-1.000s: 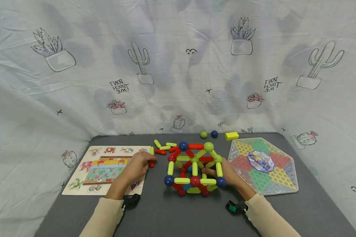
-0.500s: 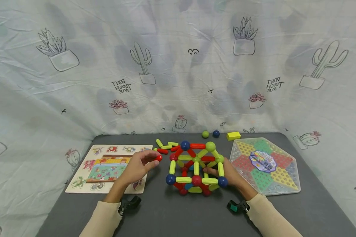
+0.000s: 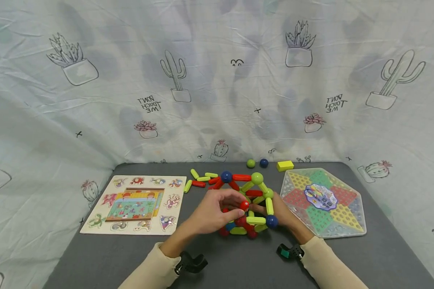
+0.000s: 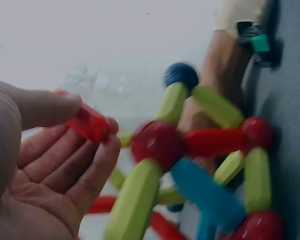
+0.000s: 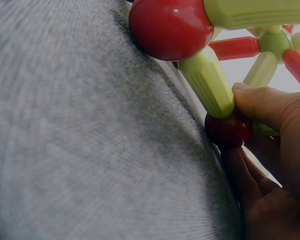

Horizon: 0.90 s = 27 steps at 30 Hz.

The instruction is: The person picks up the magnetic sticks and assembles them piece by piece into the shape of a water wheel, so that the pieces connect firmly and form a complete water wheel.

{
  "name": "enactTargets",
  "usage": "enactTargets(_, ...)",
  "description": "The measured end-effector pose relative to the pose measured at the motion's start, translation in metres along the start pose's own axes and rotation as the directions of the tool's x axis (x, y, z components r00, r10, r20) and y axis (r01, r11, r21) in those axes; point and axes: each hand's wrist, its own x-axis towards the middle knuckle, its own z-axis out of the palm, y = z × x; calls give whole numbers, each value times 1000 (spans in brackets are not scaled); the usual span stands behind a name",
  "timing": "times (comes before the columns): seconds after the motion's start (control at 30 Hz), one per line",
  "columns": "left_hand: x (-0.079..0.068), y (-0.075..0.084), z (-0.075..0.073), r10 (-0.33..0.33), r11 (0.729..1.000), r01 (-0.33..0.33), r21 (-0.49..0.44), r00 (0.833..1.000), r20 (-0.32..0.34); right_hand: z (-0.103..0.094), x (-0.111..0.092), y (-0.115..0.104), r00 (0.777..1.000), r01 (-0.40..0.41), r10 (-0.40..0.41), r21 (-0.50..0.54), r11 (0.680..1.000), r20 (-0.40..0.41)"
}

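Note:
A ball-and-rod toy frame [image 3: 257,178] in red, lime, blue and dark blue stands mid-table. Between its thumb and fingertips, my left hand [image 3: 215,210] pinches a short red rod [image 3: 244,205] in front of the frame, hiding part of it. The left wrist view shows that red rod [image 4: 90,124] apart from the nearest red ball [image 4: 158,145]. At the frame's right side is my right hand [image 3: 280,210], partly hidden behind rods. Up close in the right wrist view, the right hand [image 5: 277,150] grips the frame at a dark red ball [image 5: 229,131] low by the tabletop.
Loose lime and red rods [image 3: 199,184] lie behind and left of the frame. A green ball [image 3: 251,163], a blue ball [image 3: 264,163] and a yellow block [image 3: 285,166] sit at the back. A wooden picture puzzle [image 3: 173,188] lies left, a hexagonal game board [image 3: 320,212] right.
My left hand has lifted the red rod from the table beside the puzzle and carried it right, to the front of the frame. The right hand has stayed at the frame's right side.

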Motion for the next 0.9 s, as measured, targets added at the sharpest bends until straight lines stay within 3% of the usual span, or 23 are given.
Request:
enactTargets(0.13, 7, 1, 18, 6, 986, -8, 167, 1000, 14, -2, -3, 1, 999, -31, 30, -25, 999, -27)
enactTargets(0.27, 11, 4, 27, 50, 946, -57, 320, 998, 29, -3, -4, 2, 998, -9, 8, -23, 1000, -61)
enactTargets(0.53, 15, 6, 34, 78, 888, -106, 448, 994, 79, -4, -1, 5, 997, 15, -18, -36, 999, -75)
enactTargets(0.7, 12, 4, 29, 79, 891, -107, 441, 994, 82, -4, -3, 3, 996, -3, -1, -47, 999, -88)
enactTargets(0.8, 5, -1, 19, 116, 922, -131, 363, 991, 63, -3, -4, 1, 996, -33, 30, -37, 999, -83)
enactTargets(0.9, -6, -7, 1, 168, 963, -170, 209, 985, 26, -2, -3, 0, 998, -55, 55, -4, 998, -43)
